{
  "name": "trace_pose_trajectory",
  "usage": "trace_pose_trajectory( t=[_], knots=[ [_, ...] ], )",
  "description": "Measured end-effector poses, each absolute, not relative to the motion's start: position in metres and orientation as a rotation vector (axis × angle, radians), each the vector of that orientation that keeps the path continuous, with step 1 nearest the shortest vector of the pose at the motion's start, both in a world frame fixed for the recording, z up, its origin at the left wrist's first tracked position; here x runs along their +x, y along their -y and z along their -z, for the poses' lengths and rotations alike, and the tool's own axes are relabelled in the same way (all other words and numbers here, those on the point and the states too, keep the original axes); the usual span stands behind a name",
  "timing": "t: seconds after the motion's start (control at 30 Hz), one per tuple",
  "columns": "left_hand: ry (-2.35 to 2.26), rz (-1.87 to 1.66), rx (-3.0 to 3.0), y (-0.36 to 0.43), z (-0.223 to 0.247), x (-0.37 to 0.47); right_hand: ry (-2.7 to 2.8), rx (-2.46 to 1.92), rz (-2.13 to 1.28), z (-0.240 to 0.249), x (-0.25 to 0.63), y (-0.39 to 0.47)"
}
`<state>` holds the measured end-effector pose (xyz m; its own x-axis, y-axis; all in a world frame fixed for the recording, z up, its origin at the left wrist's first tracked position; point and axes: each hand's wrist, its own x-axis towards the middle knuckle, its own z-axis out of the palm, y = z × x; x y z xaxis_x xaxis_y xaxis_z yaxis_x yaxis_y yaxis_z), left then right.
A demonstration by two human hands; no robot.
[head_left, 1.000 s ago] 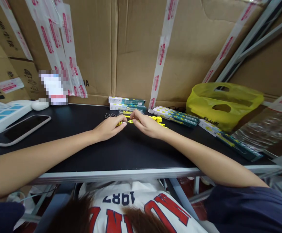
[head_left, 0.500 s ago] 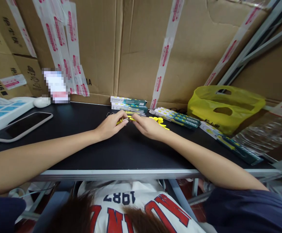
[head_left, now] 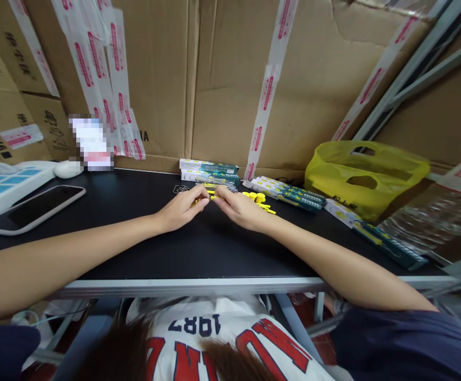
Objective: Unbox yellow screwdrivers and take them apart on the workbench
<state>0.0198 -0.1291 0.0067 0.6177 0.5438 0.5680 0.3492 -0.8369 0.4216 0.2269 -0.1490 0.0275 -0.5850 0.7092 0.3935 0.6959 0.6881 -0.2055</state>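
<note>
Near the middle of the black tabletop [head_left: 210, 248], my left hand [head_left: 181, 210] and my right hand [head_left: 241, 209] nearly meet at the fingertips. Both are closed in a pinch on a small, thin yellow part [head_left: 213, 198]; fingers cover most of it, so its kind stays unclear. Just right of my right hand lie several loose yellow plastic pieces [head_left: 259, 198], some round, some stick-like. Beyond my fingers are thin metal pieces [head_left: 226, 187], and a bent wire piece [head_left: 182, 188] lies past my left hand.
Narrow white-and-green boxes [head_left: 210, 175] stand at the back, with more boxes [head_left: 289, 191] to the right. A yellow plastic bag [head_left: 367, 174] and clear-wrapped bottles [head_left: 424, 217] fill the right side. At left are a phone [head_left: 34, 208] and power strip [head_left: 16, 182]. Cardboard [head_left: 230, 79] walls the back.
My hands stay almost in place, still pinching the yellow part. Less of it shows at my left fingertips than before. The view has shifted very slightly.
</note>
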Motion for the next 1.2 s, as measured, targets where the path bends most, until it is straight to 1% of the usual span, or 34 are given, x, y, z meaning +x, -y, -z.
trace_pose_trajectory(
  t=[0.13,0.37,0.57,0.8,0.87,1.2],
  knots=[
    [-0.781,-1.063,2.674,0.127,-0.005,0.018,2.426,-0.994,-0.202,-0.025,0.228,0.145],
    [-0.784,-1.001,2.796,0.125,-0.007,0.017,2.404,-0.815,-0.444,-0.028,0.231,0.139],
    [-0.725,-0.946,2.835,0.122,-0.006,0.018,2.357,-0.85,-0.958,-0.026,0.234,0.136],
    [-0.687,-0.936,2.849,0.122,-0.006,0.017,2.102,-0.845,-1.583,-0.026,0.232,0.139],
    [-0.701,-0.942,2.847,0.123,-0.005,0.018,2.076,-0.842,-1.629,-0.025,0.231,0.141],
    [-0.773,-0.987,2.859,0.126,-0.007,0.018,2.117,-0.879,-1.53,-0.021,0.226,0.144]
  ],
)
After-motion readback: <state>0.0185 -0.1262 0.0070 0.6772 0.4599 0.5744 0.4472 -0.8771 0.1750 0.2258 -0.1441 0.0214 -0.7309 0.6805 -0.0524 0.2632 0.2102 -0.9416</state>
